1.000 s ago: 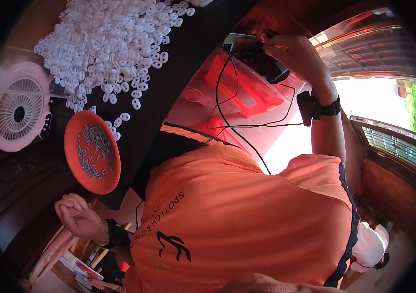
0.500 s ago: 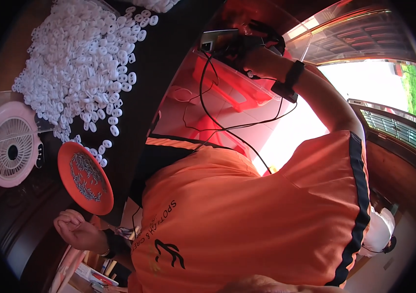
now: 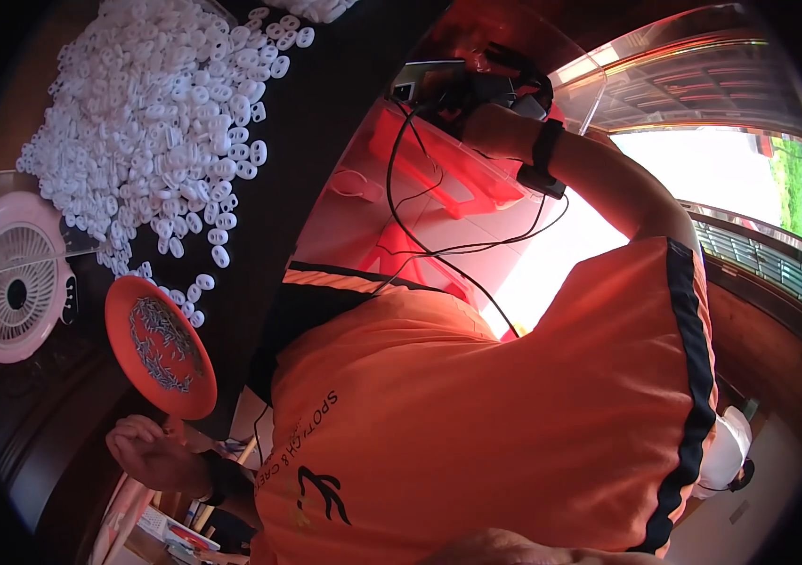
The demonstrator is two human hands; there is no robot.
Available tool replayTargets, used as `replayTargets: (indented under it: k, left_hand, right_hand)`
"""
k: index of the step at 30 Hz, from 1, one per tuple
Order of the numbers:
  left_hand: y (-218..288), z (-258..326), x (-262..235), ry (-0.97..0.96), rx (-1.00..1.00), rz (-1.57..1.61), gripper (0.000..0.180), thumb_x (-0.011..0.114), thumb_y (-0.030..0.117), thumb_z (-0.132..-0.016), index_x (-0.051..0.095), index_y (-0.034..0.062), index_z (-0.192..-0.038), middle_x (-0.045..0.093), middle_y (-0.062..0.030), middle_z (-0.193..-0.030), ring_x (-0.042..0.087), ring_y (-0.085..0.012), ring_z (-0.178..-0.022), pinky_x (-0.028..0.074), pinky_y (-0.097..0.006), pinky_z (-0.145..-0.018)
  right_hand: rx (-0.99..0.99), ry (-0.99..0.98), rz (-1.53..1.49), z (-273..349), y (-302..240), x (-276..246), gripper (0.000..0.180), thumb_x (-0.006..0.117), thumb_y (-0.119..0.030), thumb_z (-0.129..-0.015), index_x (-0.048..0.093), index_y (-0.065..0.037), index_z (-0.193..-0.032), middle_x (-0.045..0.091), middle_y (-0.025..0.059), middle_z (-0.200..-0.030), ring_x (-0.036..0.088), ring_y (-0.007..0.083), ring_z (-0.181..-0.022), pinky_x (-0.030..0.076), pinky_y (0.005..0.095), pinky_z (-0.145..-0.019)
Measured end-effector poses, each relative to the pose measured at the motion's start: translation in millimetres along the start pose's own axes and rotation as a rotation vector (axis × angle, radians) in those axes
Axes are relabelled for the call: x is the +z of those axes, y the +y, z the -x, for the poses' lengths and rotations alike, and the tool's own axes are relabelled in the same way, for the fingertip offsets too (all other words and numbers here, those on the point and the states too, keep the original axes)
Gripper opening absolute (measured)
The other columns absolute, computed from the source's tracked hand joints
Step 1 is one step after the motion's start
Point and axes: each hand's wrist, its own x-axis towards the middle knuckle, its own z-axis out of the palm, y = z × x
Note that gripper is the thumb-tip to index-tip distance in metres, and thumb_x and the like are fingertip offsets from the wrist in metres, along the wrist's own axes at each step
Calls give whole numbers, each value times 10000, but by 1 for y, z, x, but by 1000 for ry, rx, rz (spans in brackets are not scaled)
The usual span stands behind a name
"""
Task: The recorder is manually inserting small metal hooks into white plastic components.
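My left hand, its fingers curled together, is just below an orange plate. I cannot make out whether something small is between the fingertips. Many small grey metal pieces, like screws, lie on the plate. Beyond it a heap of white oval plastic pieces with holes covers the dark table. My right arm stretches out to the upper right. My right hand is at a clear plastic bin, next to dark objects with cables; its fingers are hidden.
A pink fan stands at the left beside the heap. Black cables hang from the bin toward my body. A red stool shows through the bin. Another person in white is at the lower right, and a bright doorway is at the right.
My left hand has turned slightly, its fingertips nearer the plate's lower edge. My right hand has shifted a little left at the bin. The view has moved slightly.
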Motion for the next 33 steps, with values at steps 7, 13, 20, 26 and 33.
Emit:
replayTargets:
  k: [7, 13, 20, 26, 33]
  left_hand:
    - [-7, -2, -3, -30, -6, 65, 253, 387, 138, -917, 336, 72, -678, 286, -18, -629, 324, -111, -531, 261, -237, -511]
    - [-17, -4, -13, -60, 17, 122, 252, 378, 140, -925, 350, 72, -684, 294, -18, -627, 330, -110, -529, 261, -234, -496]
    - [-27, -4, -29, -67, 48, 168, 257, 370, 154, -933, 383, 66, -691, 325, -19, -628, 340, -109, -532, 266, -226, -493]
    - [-29, 12, -49, -25, 29, 263, 251, 361, 163, -940, 421, 45, -727, 355, -30, -626, 349, -115, -544, 287, -236, -501]
    - [-33, 33, -46, 37, -111, 442, 186, 406, 122, -915, 447, 15, -769, 381, -35, -612, 355, -113, -532, 275, -232, -488]
  right_hand:
    - [27, -68, -70, 32, -9, -32, 122, 588, -146, -745, 696, -91, -757, 635, 63, -926, 605, 267, -917, 530, 348, -713]
    - [-98, -117, -36, 63, -8, -15, 150, 641, -170, -728, 669, -78, -844, 614, 67, -992, 595, 289, -913, 521, 373, -716]
    - [658, 403, -352, 82, 18, -89, 131, 640, -221, -787, 664, -120, -867, 640, 96, -834, 620, 285, -729, 505, 380, -650]
    - [430, 733, -610, 38, -20, -193, 158, 675, -173, -814, 680, -70, -933, 673, 73, -800, 669, 184, -678, 508, 289, -595]
    - [-100, 784, -775, -53, -124, -291, 115, 675, -71, -796, 676, -57, -909, 661, 49, -840, 640, 147, -735, 498, 262, -610]
